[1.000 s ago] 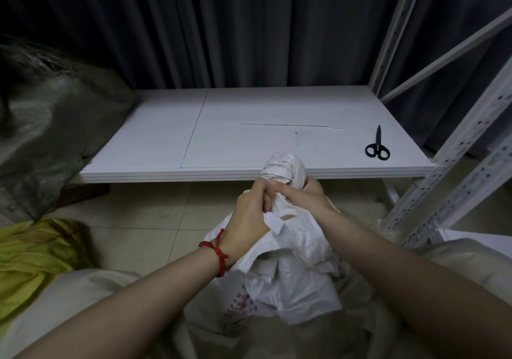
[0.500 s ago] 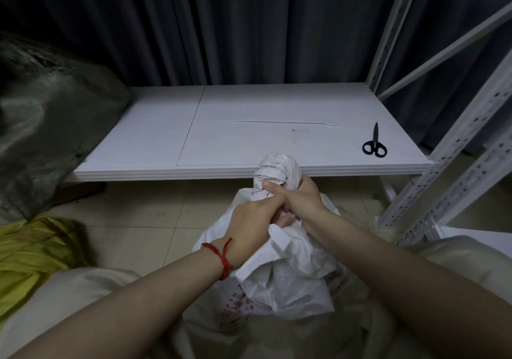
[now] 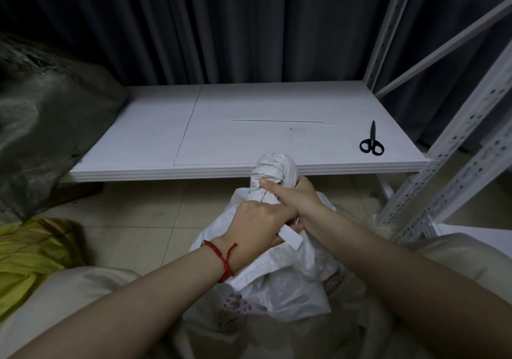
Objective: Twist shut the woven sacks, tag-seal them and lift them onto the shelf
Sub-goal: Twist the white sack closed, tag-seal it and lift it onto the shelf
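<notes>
The sack stands on the floor in front of the shelf. The right hand curls its fingers round the sack's twisted top. Just below, the left hand pinches a white tag. Scissors lie on the shelf.

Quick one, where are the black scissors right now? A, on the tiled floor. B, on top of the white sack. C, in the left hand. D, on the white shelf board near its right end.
D: the black scissors lie flat on the white shelf board, near its right end.
</notes>
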